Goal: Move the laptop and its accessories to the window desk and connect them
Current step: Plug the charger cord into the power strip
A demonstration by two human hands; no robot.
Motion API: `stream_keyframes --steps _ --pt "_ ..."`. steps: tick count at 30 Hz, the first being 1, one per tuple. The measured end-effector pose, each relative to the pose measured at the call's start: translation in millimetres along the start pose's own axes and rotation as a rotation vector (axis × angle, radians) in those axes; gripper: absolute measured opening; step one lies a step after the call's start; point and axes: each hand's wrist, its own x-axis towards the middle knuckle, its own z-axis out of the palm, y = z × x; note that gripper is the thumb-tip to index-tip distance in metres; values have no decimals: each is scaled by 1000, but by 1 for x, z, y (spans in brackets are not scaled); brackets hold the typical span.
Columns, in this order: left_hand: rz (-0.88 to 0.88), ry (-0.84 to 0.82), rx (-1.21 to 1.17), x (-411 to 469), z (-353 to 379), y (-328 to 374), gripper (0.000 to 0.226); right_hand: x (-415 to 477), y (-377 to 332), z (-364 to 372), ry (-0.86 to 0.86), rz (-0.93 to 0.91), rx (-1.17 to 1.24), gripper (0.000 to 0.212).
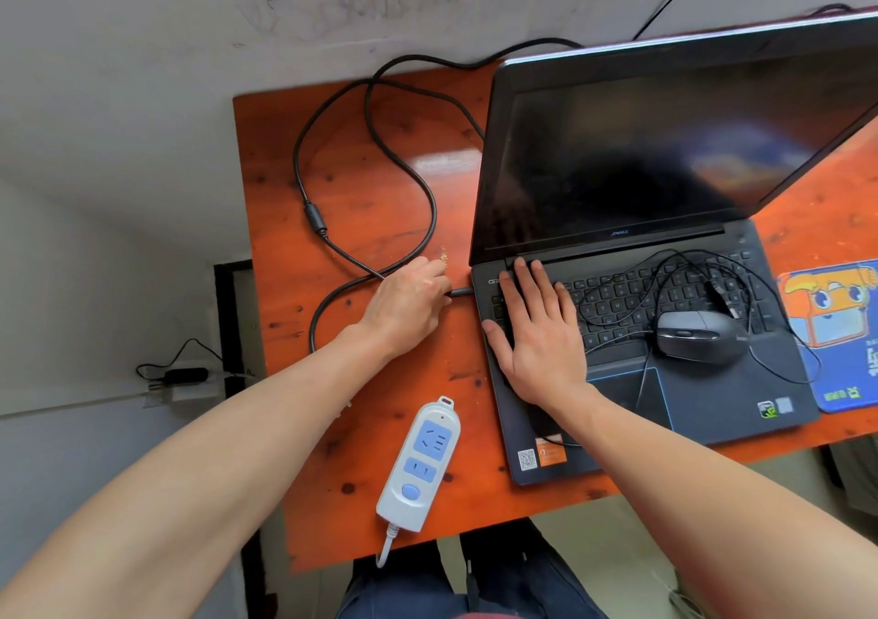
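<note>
Both hands busy w/ connect step: left hand [408,302] pinches black charger plug [460,292] at open black laptop [632,314] side on orange wooden desk [361,181], right hand [537,338] flat, steadying; next, prob. push plug straight in.

One laptop [641,247], one mouse [701,337], one power strip [420,468], one charger cable [375,152], one mouse pad [836,333], two hands [537,333].

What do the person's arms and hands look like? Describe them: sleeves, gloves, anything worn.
Both forearms are bare as far as the frame shows, with no sleeve visible. The left hand and right hand wear no gloves. No watch, ring or band shows on either wrist or on the visible fingers.
</note>
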Motion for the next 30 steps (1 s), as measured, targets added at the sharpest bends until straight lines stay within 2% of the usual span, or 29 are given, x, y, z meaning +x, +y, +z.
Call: stream_keyframes --steps 8,14,16,18,19,21,23,25,30 --pt "-23 -12 -42 6 4 -4 14 -1 2 4 -4 0 -2 62" --pt "-135 70 47 -1 -4 -1 29 -2 1 -2 -54 9 3 62" --pt "-263 166 53 -16 -14 -11 30 -2 1 -4 -73 15 -1 63" --pt "-478 257 47 -39 -24 -30 26 -1 0 -7 -91 17 -5 64" --pt "-605 250 30 -52 -28 -41 27 -1 -1 -8 -98 17 -10 64" --pt "-798 117 8 -75 -32 -54 33 0 -2 -10 -116 18 -16 64" --pt "-875 9 -16 -89 -31 -53 27 0 -2 -12 -120 14 -16 65" --pt "-947 22 -68 -97 -26 -48 15 1 -2 -16 -128 7 -16 65" --pt "-1277 147 -371 -125 -25 -45 13 6 0 -22 -186 -19 -31 63"
